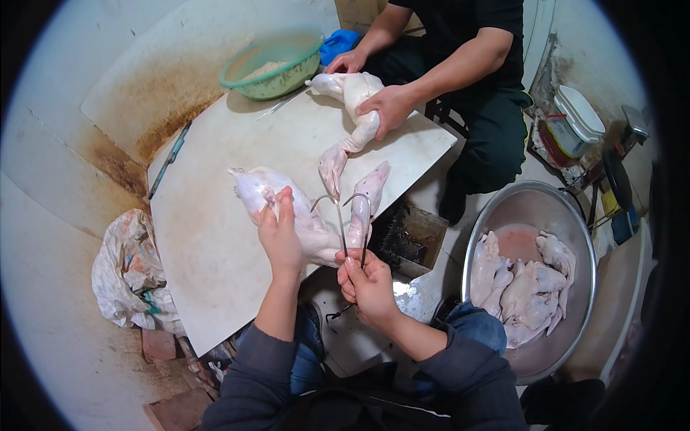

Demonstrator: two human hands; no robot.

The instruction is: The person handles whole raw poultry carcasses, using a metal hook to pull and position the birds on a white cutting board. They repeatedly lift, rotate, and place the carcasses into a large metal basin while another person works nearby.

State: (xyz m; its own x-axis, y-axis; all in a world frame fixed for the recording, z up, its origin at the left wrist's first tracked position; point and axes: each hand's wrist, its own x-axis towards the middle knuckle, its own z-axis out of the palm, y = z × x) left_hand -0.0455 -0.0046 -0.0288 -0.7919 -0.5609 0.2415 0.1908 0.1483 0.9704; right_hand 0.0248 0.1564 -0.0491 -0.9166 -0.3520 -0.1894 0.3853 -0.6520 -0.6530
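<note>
A plucked duck (309, 231) lies on the white board before me, its neck bent round so the head points away from me. My left hand (280, 237) rests against its body, fingers stretched out and apart. My right hand (368, 284), closed, grips a metal double hook (342, 226) at the near edge of the board. The hook's two curved prongs stand up beside the duck's neck (359, 219). Whether those fingers also pinch the neck's skin, I cannot tell. Across the board, a co-worker's hands (388, 108) hold a second plucked duck (356, 93).
A green basin (277, 68) with pale contents stands at the board's far edge. On the left lie a slim blue tool (171, 159) and a crumpled white sack (129, 266). Several plucked ducks fill a metal tub (474, 287) at right. An open box (420, 241) stands below the board.
</note>
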